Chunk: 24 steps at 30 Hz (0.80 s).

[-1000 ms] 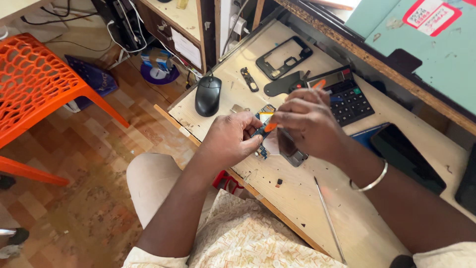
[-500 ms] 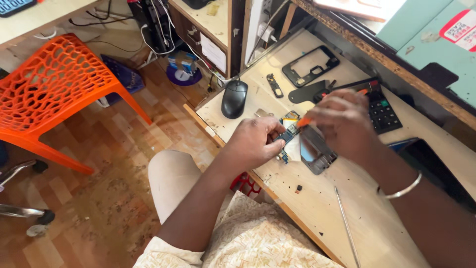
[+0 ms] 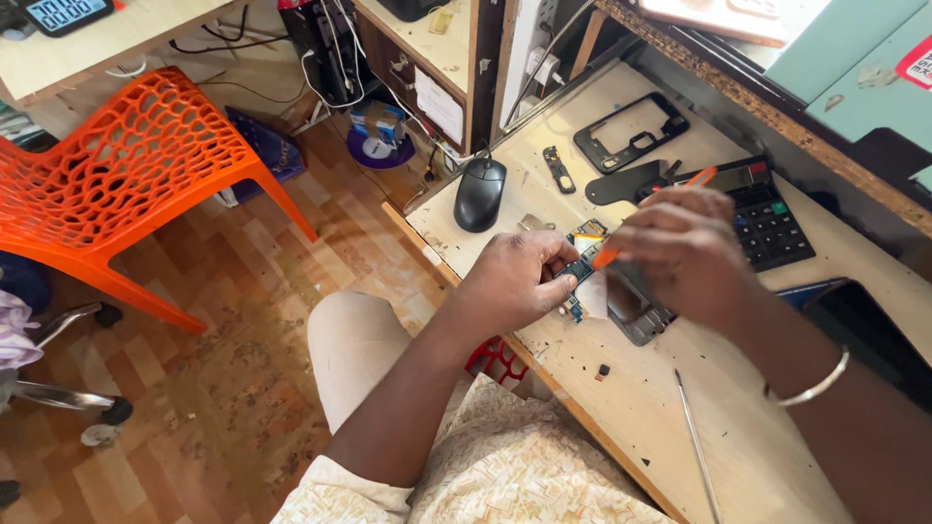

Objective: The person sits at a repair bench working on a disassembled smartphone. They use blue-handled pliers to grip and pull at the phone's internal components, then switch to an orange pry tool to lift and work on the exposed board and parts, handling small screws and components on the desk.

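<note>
Circuit board (image 3: 580, 275) between left-hand fingers (image 3: 555, 287), beside right hand (image 3: 684, 247)

One mouse (image 3: 481, 193), one calculator (image 3: 767, 213), two hands (image 3: 519, 281).

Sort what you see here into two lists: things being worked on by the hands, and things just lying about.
In use:
left hand
right hand
circuit board
orange-handled tool
opened phone body

Lying about:
black mouse
calculator
black phone frame
metal rod
orange chair
</note>
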Available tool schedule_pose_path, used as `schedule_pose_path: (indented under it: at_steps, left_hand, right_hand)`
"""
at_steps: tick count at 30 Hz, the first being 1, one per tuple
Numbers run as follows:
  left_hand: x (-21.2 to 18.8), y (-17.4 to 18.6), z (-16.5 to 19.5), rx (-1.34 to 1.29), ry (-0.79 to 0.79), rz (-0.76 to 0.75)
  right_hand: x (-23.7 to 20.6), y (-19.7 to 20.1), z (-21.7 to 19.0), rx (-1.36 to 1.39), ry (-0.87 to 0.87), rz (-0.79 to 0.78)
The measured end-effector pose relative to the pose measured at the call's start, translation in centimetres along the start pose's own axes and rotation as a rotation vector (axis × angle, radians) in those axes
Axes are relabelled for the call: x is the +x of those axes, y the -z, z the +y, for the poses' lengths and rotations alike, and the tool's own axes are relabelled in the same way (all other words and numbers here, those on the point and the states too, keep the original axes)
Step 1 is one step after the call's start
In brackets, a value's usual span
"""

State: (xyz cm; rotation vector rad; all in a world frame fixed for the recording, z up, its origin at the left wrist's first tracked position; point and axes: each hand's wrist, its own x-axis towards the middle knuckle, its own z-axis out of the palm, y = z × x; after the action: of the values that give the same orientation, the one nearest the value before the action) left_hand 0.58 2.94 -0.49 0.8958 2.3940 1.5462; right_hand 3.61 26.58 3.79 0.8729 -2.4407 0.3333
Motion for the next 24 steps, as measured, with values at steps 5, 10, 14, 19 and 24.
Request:
schedule_pose_path:
  at_steps: [5, 10, 14, 19, 24]
  left_hand:
    - [0.1, 0.2, 0.1, 0.014, -0.03, 0.013]
    - [0.1, 0.0, 0.0, -0.002, 0.005, -0.001]
    - [0.2, 0.0, -0.1, -0.005, 0.005, -0.01]
    - [0.2, 0.0, -0.3, 0.038, 0.005, -0.016]
    - [0.3, -0.1, -0.3, 0.047, -0.027, 0.01]
  right_hand:
    - [-0.1, -0.2, 0.0, 0.062, -0.022, 0.003]
    - [-0.6, -0.6, 0.4, -0.047, -0.056, -0.006]
    - [-0.5, -0.7, 0.5, -0.048, -0.081, 0.05]
    - [-0.4, -0.4, 0.1, 0.021, 0.01, -0.004]
    - [-0.3, -0.5, 1.2, 0.011, -0.049, 0.012]
